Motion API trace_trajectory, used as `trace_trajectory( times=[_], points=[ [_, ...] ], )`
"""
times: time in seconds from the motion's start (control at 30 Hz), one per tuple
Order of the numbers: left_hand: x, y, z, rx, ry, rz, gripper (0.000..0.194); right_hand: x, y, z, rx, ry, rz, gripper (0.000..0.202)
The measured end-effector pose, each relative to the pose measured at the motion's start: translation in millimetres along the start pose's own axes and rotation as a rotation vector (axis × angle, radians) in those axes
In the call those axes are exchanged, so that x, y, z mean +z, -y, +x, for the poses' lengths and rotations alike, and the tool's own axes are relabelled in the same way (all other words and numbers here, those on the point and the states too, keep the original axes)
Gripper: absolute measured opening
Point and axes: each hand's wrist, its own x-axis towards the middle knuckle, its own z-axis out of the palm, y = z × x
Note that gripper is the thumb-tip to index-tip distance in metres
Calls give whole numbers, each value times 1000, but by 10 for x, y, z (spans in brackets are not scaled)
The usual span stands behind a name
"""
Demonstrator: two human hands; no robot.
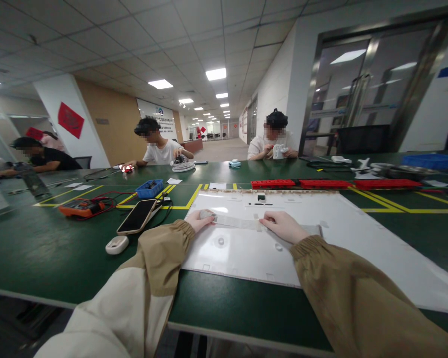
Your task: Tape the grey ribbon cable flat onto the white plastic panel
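Observation:
A large white panel (242, 261) lies flat on the green table in front of me. Over it, a strip of clear tape (234, 222) stretches between my two hands. My left hand (199, 220) is closed at the strip's left end, around what looks like a small tape roll, partly hidden by the fingers. The fingers of my right hand (282, 226) pinch the strip farther right, low over the panel. Beyond the strip, a small dark green square piece (261, 198) and thin dark pieces (260, 204) rest on the panel.
Left of the panel are a phone (137, 217), a white rounded case (117, 245), an orange multimeter (81, 208) with leads and a blue bin (149, 188). Red strips (323, 184) line the panel's far side. Several people work around the table, two directly across.

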Motion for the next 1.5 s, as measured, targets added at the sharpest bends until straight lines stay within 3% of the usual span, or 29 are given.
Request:
trace_trajectory(
  times=[0.27,0.57,0.77,1.03,1.5],
  points=[
    [4,-20,-3,5,22,-18,40,6,-2,4,11,10,-4,30],
    [-23,-68,74,-102,47,-141,73,18,-24,6,11,2,5,27],
    [-40,-131,54,-121,23,-223,83,25,-33,3,5,-2,3,27],
    [-20,-88,105,-164,25,-174,71,15,-23,-2,7,3,-20,26],
    [24,-118,-40,-61,18,-78,40,37,-49,8,0,-6,-7,27]
  ],
)
